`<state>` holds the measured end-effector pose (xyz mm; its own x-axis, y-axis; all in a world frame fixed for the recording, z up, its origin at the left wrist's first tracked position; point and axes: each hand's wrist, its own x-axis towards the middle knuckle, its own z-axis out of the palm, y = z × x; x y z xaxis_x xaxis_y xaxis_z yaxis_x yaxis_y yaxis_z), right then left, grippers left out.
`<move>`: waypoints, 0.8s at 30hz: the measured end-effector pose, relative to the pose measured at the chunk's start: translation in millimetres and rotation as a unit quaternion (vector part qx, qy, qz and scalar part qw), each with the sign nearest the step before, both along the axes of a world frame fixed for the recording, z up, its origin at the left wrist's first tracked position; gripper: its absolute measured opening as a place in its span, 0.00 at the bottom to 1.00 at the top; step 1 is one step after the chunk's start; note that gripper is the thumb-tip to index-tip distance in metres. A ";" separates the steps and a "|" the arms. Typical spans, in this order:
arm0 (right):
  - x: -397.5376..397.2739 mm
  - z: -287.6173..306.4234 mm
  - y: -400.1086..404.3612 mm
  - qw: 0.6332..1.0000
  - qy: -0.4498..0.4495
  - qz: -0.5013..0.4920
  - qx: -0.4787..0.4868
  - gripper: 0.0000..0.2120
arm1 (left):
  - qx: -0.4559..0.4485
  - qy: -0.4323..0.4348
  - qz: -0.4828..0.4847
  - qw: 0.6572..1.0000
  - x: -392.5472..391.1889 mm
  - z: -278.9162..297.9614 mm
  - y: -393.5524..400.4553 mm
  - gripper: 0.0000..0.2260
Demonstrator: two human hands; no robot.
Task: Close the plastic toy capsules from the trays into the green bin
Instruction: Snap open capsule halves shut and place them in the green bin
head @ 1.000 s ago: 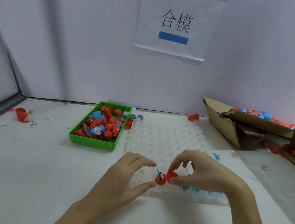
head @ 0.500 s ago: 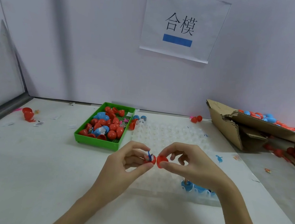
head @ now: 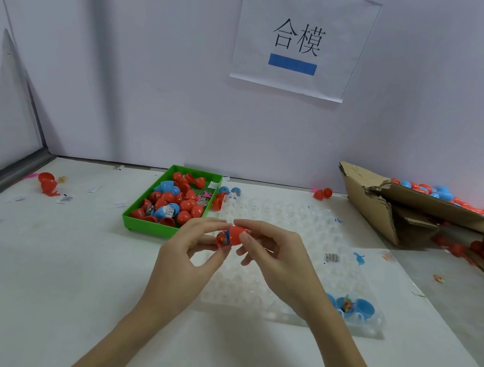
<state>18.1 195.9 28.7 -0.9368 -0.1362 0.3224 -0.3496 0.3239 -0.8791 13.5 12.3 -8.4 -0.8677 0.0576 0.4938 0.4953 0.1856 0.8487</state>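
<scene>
Halves finally meeting up

The small red plastic toy capsule (head: 231, 236) was two separate halves a moment ago; now left hand (head: 188, 249) and right hand (head: 271, 256) pinch them together above the clear plastic dimpled tray (head: 291, 219). Looks nearly snapped, so next it goes left into the green plastic bin (head: 151, 224).

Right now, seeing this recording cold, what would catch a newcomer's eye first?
First, the two hands at centre: the left hand and right hand pinch a red capsule between them above the clear tray. Next, the green bin just behind and left, heaped with red and blue capsules. Then the paper sign with large characters on the back wall.
</scene>
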 end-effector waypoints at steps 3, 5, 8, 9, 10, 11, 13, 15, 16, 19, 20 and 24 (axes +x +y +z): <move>-1.1 -1.5 -4.8 0.999 -0.010 -0.030 -0.035 0.08 | -0.029 0.028 0.002 0.999 0.5 -1.6 2.9 0.14; -1.0 -2.2 -6.0 0.998 -0.015 -0.040 -0.049 0.06 | -0.041 0.033 0.009 0.999 1.3 -2.2 5.0 0.13; 0.6 -2.8 -8.7 0.994 -0.035 -0.044 -0.091 0.06 | -0.037 0.042 0.024 0.998 2.1 -1.0 6.7 0.13; 1.2 -3.3 -10.2 0.991 -0.048 -0.047 -0.112 0.06 | -0.028 0.044 0.025 0.998 2.1 -0.4 6.5 0.13; 1.8 -3.6 -12.2 0.988 -0.064 -0.049 -0.133 0.05 | -0.016 0.040 0.024 0.999 1.9 0.3 5.7 0.13; 2.4 -3.7 -14.3 0.984 -0.079 -0.047 -0.153 0.05 | -0.004 0.032 0.023 0.999 1.7 1.0 4.6 0.12; 3.5 -4.3 -17.6 0.978 -0.097 -0.035 -0.180 0.05 | 0.024 0.008 0.019 0.999 1.0 2.5 2.3 0.12; 4.6 -4.2 -19.5 0.977 -0.095 -0.025 -0.187 0.05 | 0.054 -0.012 0.019 0.998 0.0 4.7 -0.2 0.14; 5.0 -4.0 -20.1 0.978 -0.092 -0.024 -0.186 0.05 | 0.062 -0.018 0.021 0.998 -0.6 6.0 -1.4 0.14; 5.6 -5.0 -21.9 0.979 -0.085 -0.033 -0.180 0.04 | 0.073 -0.035 0.013 0.997 -2.1 6.8 -4.6 0.13; 5.4 -5.6 -22.4 0.981 -0.081 -0.039 -0.174 0.04 | 0.075 -0.043 0.010 0.996 -2.3 6.6 -5.5 0.12; 4.3 -7.5 -23.9 0.984 -0.049 -0.052 -0.161 0.04 | 0.053 -0.033 0.015 0.998 -2.4 7.5 -9.5 0.10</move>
<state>22.4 172.0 21.3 -0.9691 0.0558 0.2401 -0.2373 0.0530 -0.9700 11.1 2.8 -0.9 -0.8993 -0.0175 0.4369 0.4328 0.1067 0.8951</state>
